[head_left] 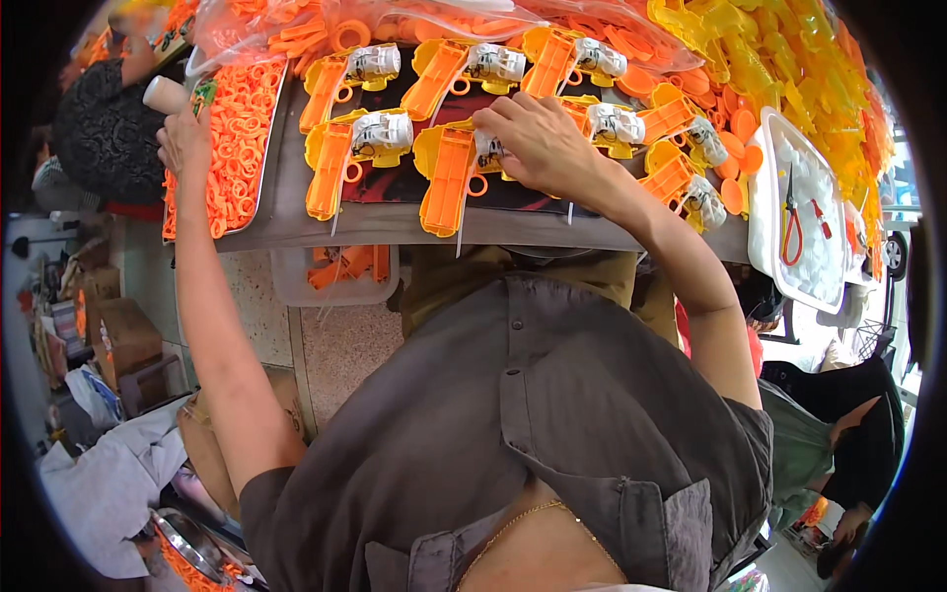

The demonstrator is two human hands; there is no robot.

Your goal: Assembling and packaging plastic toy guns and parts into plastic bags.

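Observation:
Several orange-and-yellow toy guns with white wired barrel parts lie in two rows on the dark table. My right hand (538, 143) bends over the front-middle toy gun (446, 183), its fingers curled onto the white barrel part, which they partly cover. Far out to the left, my left hand (185, 146) is at the upper end of a tray of small orange rings (237, 148), fingers bent. Just beyond those fingers are a white cylinder (166, 96) and a small green piece (203, 96). What the left fingers hold, if anything, is hidden.
Orange parts in clear plastic (296, 30) and a heap of yellow shells (789, 69) line the far side. At right, a white bin (764, 212) holds white parts and red-handled scissors (792, 222). A clear box (335, 286) sits below the table edge. Another person's dark-haired head (109, 133) is at left.

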